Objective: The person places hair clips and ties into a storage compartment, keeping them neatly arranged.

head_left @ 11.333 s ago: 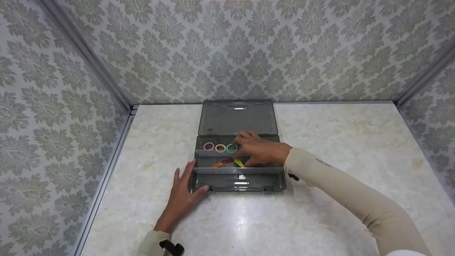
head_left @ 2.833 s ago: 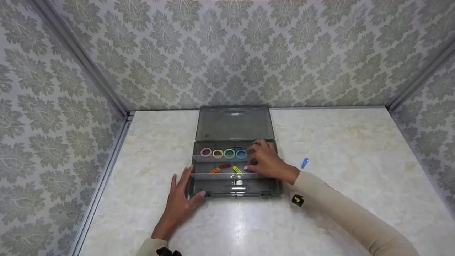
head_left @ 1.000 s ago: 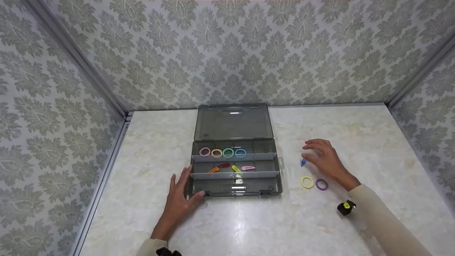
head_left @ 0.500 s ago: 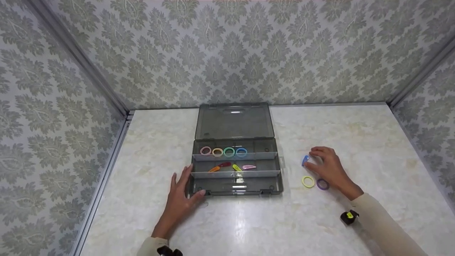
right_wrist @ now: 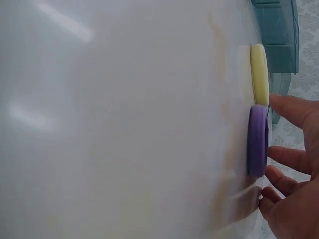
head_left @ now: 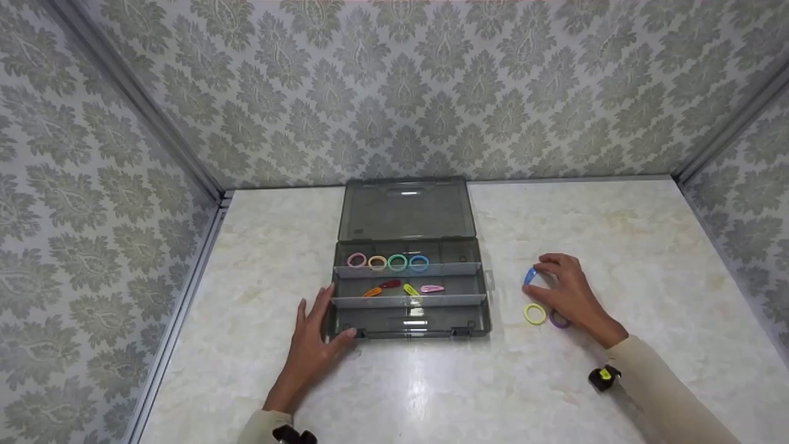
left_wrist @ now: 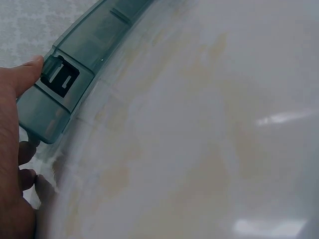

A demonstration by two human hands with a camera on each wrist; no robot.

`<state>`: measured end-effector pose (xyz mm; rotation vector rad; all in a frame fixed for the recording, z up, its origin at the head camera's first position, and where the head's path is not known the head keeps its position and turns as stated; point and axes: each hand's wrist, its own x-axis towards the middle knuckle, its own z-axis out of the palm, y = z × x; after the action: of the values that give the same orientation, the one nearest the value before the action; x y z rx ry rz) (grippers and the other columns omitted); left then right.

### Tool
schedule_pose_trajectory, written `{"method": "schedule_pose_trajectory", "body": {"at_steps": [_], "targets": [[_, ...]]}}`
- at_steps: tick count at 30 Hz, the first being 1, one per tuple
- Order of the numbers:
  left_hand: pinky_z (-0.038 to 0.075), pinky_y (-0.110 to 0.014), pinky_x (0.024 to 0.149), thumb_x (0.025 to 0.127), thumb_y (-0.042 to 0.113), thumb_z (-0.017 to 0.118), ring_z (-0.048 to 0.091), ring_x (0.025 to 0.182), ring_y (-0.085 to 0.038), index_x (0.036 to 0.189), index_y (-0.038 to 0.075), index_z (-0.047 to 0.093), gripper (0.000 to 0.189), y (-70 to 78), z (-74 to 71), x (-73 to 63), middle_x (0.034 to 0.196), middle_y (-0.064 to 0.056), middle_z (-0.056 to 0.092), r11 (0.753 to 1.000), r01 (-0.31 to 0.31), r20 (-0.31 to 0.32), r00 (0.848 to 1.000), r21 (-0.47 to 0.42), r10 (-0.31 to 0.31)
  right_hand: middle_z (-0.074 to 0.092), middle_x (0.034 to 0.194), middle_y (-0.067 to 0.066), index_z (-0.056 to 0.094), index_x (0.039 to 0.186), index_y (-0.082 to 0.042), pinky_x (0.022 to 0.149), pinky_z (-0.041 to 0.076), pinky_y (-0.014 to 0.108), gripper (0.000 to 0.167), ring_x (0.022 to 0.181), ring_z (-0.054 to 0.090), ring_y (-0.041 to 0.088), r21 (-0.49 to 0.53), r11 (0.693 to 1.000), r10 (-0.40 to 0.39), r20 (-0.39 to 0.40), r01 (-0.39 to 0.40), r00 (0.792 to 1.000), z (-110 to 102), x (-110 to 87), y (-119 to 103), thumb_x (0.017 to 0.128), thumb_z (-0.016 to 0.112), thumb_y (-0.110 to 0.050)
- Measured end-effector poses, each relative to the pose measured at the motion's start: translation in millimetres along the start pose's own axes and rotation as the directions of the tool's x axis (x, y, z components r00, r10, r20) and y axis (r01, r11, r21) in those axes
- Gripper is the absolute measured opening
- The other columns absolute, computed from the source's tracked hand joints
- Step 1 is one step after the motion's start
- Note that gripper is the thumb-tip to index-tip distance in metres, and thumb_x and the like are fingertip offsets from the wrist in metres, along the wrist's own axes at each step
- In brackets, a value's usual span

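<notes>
An opened grey translucent organizer box (head_left: 410, 320) stands mid-table. My left hand (head_left: 313, 345) rests against its front-left corner, fingers fairly straight along the side and thumb on the front edge. To the right of the box, my right hand (head_left: 570, 296) pinches a blue hair clip (head_left: 530, 275) between thumb and fingertips, at the table surface. A yellow hair tie (head_left: 534, 314) lies just below that hand, and a purple hair tie (right_wrist: 257, 142) sits partly under it. The clip cannot be seen in the right wrist view.
The box's back compartment holds pink (head_left: 357, 260), cream (head_left: 377, 263), green (head_left: 397, 263) and blue (head_left: 419, 263) hair ties. Orange (head_left: 372, 291), dark red (head_left: 391, 283), yellow (head_left: 412, 290) and pink (head_left: 432, 288) hair clips lie in the middle compartment. Its lid (head_left: 407, 209) leans back towards the wall.
After leaving the pink clip in the middle compartment, my right hand has moved right to the blue clip and taken it between its fingertips. My left hand has stayed at the box corner.
</notes>
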<state>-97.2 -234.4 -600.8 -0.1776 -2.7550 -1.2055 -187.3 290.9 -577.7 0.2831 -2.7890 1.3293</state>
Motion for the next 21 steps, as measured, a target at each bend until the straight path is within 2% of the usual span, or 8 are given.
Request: {"method": "schedule_pose_trajectory", "body": {"at_steps": [8,16,21], "targets": [[0.004,-0.068,0.134,0.097,0.048,0.081,0.024,0.166,-0.046,0.176,0.021,0.031,0.098,1.2,-1.3,0.2,0.179,-0.016,0.032,1.0,0.011,0.009,1.0,-0.001,-0.011,0.055,0.146,0.03,0.074,0.124,0.011,0.117,0.035,0.067,0.043,0.144,0.038,0.049,-0.05,0.997,-0.058,-0.036,0.056,0.998,4,0.8,1,0.093,0.09,-0.015],[0.005,-0.069,0.134,0.096,0.049,0.082,0.025,0.166,-0.045,0.175,0.02,0.032,0.098,0.3,-0.7,0.2,0.178,-0.016,0.033,1.0,0.002,0.005,1.0,-0.003,-0.002,0.057,0.145,0.028,0.076,0.122,0.007,0.119,0.034,0.067,0.039,0.145,0.039,0.048,-0.03,0.998,-0.057,-0.027,0.056,0.998,3,2.8,1,0.093,0.091,-0.015],[0.005,-0.07,0.133,0.096,0.05,0.083,0.028,0.165,-0.042,0.175,0.02,0.033,0.098,-1.1,0.4,-0.1,0.178,-0.016,0.035,1.0,-0.012,-0.002,1.0,-0.012,0.012,0.06,0.143,0.028,0.078,0.119,0.005,0.116,0.037,0.065,0.035,0.142,0.042,0.048,-0.027,0.995,-0.099,-0.039,0.098,0.994,3,5.7,-8,0.091,0.091,-0.011]]}}
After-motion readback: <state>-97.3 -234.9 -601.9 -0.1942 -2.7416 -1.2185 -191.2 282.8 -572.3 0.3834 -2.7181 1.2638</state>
